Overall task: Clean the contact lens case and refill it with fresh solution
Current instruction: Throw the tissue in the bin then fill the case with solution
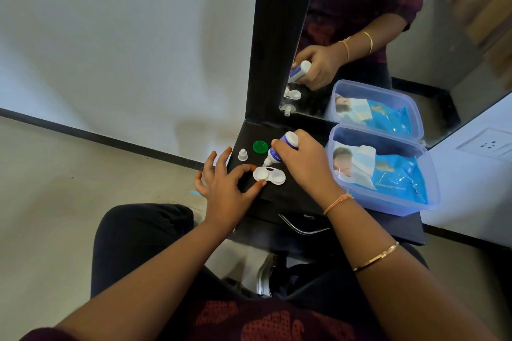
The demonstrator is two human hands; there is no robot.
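A person sits facing a narrow black vanity shelf (279, 199) that juts out below a black-framed wall mirror (388, 36). On the shelf, close to its front edge, lies a white plastic contact lens case (270, 175) with two round wells side by side, both uncovered.

The left hand (224, 188) rests at the shelf's left corner. Its thumb and forefinger curve round the left well of the case, tips touching its rim, pinching it lightly; the other three fingers are spread and lifted, holding nothing.

The right hand (302, 163) is wrapped round a small white squeeze bottle with a blue-purple label (279, 151). The bottle is tipped steeply, nozzle down and to the left, with the tip just above the case near where the wells meet. Whether liquid is leaving the nozzle cannot be told.

Behind the case, nearer the mirror, a round green screw cap (260, 146) lies flat on the shelf. To its left stands a small white pointed bottle cap (243, 154), upright. Both sit apart from the case.

On the right side of the shelf, just beside the right wrist, stands a translucent blue-tinted plastic box (388, 205) holding a blue packet of wet wipes (399, 174). The mirror repeats the box, the bottle and the right hand.
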